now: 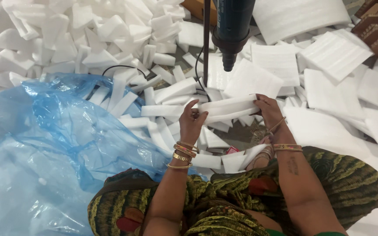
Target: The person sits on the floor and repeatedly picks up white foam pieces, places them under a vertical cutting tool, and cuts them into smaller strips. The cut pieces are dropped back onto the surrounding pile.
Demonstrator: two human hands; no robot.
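Together, both hands are holding a stack of white foam strips (224,107) level, just under the dark heat tool (232,30) hanging above. The left hand (192,124) is pinching its left part, the right hand (267,111) is clamping its right end. Loose foam pieces (88,39) are lying all around, with a blue plastic bag (44,131) spreading at the left.

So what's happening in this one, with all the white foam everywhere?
A seated person holds a long white foam strip level in front of them, the left hand gripping near its middle and the right hand its right end. A dark blue tool on a stand hangs nozzle down just above the strip. Loose foam pieces cover the floor, and a big blue plastic bag lies at the person's left.
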